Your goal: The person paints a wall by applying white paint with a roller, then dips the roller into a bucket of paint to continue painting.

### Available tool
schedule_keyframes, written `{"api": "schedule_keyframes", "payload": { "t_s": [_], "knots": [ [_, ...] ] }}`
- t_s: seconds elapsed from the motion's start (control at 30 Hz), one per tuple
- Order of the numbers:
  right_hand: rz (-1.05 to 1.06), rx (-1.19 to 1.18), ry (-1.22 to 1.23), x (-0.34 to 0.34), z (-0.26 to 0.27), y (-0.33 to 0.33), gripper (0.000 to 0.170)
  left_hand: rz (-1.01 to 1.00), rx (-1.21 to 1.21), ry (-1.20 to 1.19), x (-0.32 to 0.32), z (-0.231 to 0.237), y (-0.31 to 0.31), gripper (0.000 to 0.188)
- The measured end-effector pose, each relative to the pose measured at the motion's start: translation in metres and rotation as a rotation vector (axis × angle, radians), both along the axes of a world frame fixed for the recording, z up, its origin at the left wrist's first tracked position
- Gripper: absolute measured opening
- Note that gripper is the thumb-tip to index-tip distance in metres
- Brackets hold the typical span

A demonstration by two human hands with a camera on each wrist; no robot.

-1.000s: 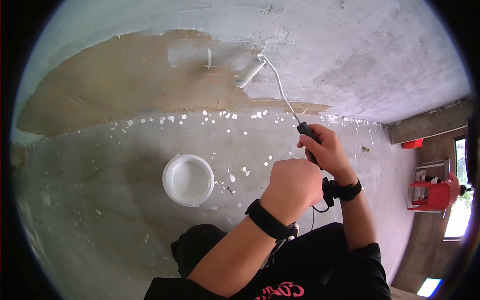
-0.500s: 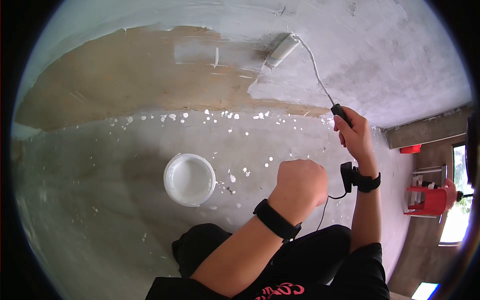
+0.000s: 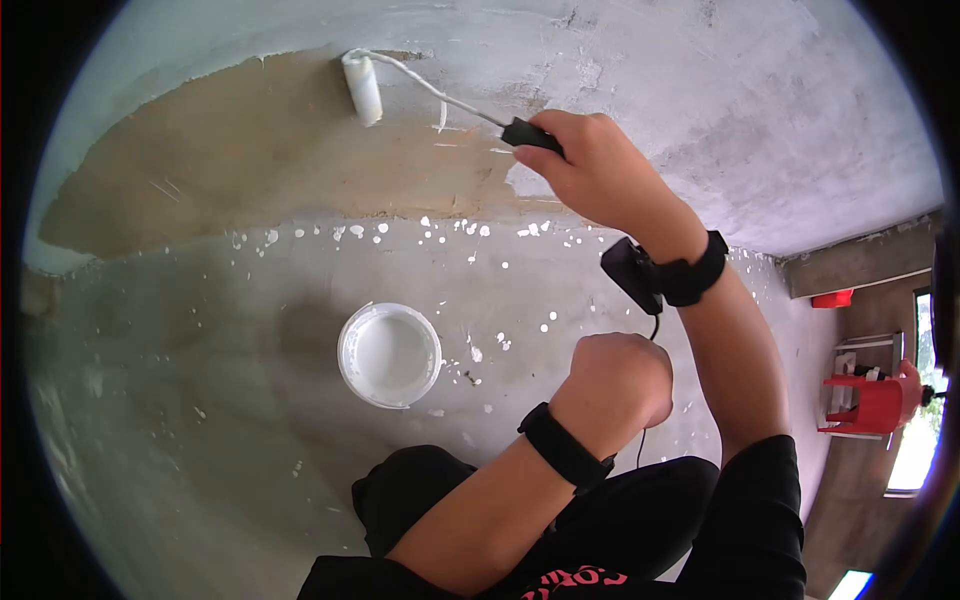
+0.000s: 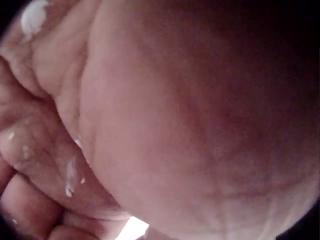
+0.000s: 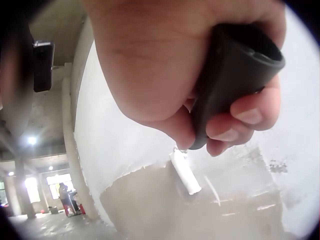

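Observation:
My right hand [image 3: 605,175] grips the black handle [image 3: 533,138] of a paint roller. The roller's white sleeve [image 3: 363,90] lies against the brown, unpainted patch of wall [image 3: 250,150] near its upper edge. In the right wrist view, fingers and thumb wrap round the handle [image 5: 235,75], with the sleeve [image 5: 185,172] on the wall beyond. My left hand [image 3: 620,375] is held as a fist above my knees, right of the white bucket [image 3: 430,375]; nothing shows in it. Curled fingers [image 4: 32,202] with white flecks appear in the left wrist view.
White splatters dot the grey floor [image 3: 250,400] along the wall's base. A red chair [image 3: 865,402] stands at far right by a window. In the right wrist view, a distant person [image 5: 65,197] stands at lower left.
My right hand has first moved right, then swung left, carrying the roller from the pale wall at the patch's right side to its upper middle. The left hand has shifted slightly right.

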State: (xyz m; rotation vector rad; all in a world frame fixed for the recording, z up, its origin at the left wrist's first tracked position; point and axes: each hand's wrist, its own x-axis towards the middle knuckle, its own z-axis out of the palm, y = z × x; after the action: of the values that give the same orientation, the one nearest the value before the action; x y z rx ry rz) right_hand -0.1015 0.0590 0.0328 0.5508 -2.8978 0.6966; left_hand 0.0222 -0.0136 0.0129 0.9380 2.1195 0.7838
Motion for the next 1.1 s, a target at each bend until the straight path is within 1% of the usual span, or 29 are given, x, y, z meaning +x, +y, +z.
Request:
{"api": "schedule_keyframes", "payload": {
  "t_s": [0.03,0.07,0.13,0.2,0.27,0.3,0.37,0.47,0.53,0.57,0.6,0.63,0.7,0.73,0.77,0.83,0.87,0.9,0.93,0.97,1.0,1.07,1.1],
  "knots": [
    [-0.014,0.0,-0.023,-0.002,0.0,-0.003,0.023,-0.05,-0.047,-0.047,-0.004,0.004,-0.002,0.023],
    [-0.026,0.001,-0.046,-0.003,0.0,-0.005,0.023,-0.051,-0.047,-0.047,-0.003,0.002,-0.003,0.023],
    [-0.011,-0.012,-0.015,0.0,-0.007,0.008,0.021,0.052,0.03,0.043,0.0,-0.002,-0.004,0.021],
    [0.01,-0.027,0.014,0.006,-0.012,0.024,0.019,0.047,0.008,0.036,-0.005,0.0,-0.005,0.021],
    [-0.132,-0.034,-0.033,0.02,-0.013,0.043,0.02,0.037,-0.012,0.028,-0.009,0.002,-0.004,0.02],
    [-0.133,-0.033,-0.034,0.027,-0.014,0.053,0.02,0.026,-0.037,0.018,-0.011,0.003,-0.003,0.019],
    [-0.26,-0.09,-0.038,0.041,-0.018,0.074,0.02,0.009,-0.062,0.008,-0.01,0.002,0.0,0.019],
    [-0.337,-0.058,0.0,0.062,-0.029,0.106,0.02,0.017,-0.049,0.041,-0.007,-0.004,0.004,0.017],
    [-0.384,-0.09,-0.01,0.075,-0.035,0.126,0.02,0.032,-0.039,0.078,-0.005,-0.006,0.005,0.016],
    [-0.439,-0.089,-0.028,0.081,-0.037,0.135,0.02,0.023,-0.04,0.078,-0.003,-0.008,0.007,0.016],
    [-0.492,-0.089,-0.044,0.087,-0.04,0.143,0.02,0.068,-0.027,0.128,-0.001,-0.011,0.007,0.009],
    [-0.499,-0.091,-0.044,0.093,-0.043,0.149,0.02,0.115,-0.014,0.177,0.001,-0.013,0.008,0.005],
    [-0.59,-0.129,-0.045,0.103,-0.05,0.159,0.019,0.098,-0.039,0.172,0.0,-0.015,0.01,0.006],
    [-0.598,-0.13,-0.045,0.106,-0.055,0.163,0.019,0.085,-0.059,0.164,-0.001,-0.014,0.011,0.008],
    [-0.61,-0.176,-0.067,0.11,-0.062,0.169,0.02,0.073,-0.058,0.165,-0.002,-0.015,0.012,0.008],
    [-0.628,-0.299,-0.105,0.12,-0.075,0.174,0.021,0.045,-0.107,0.135,-0.005,-0.014,0.015,0.014],
    [-0.712,-0.468,-0.256,0.127,-0.076,0.17,0.021,0.017,-0.098,0.141,-0.006,-0.013,0.017,0.014],
    [-0.689,-0.65,-0.333,0.132,-0.084,0.169,0.022,0.048,-0.103,0.138,-0.008,-0.014,0.018,0.017],
    [-0.696,-0.768,-0.385,0.135,-0.084,0.158,0.022,0.082,-0.109,0.139,-0.009,-0.015,0.019,0.023],
    [-0.682,-0.876,-0.425,0.137,-0.084,0.149,0.024,0.094,-0.127,0.159,-0.011,-0.015,0.02,0.023],
    [-0.663,-0.924,-0.475,0.139,-0.086,0.143,0.029,0.074,-0.127,0.168,-0.012,-0.016,0.021,0.023],
    [-0.615,-1.123,-0.557,0.144,-0.096,0.135,0.035,0.182,-0.131,0.209,-0.013,-0.018,0.023,0.022],
    [-0.604,-1.202,-0.585,0.147,-0.101,0.131,0.036,0.193,-0.177,0.242,-0.014,-0.019,0.025,0.019]
  ]
}}
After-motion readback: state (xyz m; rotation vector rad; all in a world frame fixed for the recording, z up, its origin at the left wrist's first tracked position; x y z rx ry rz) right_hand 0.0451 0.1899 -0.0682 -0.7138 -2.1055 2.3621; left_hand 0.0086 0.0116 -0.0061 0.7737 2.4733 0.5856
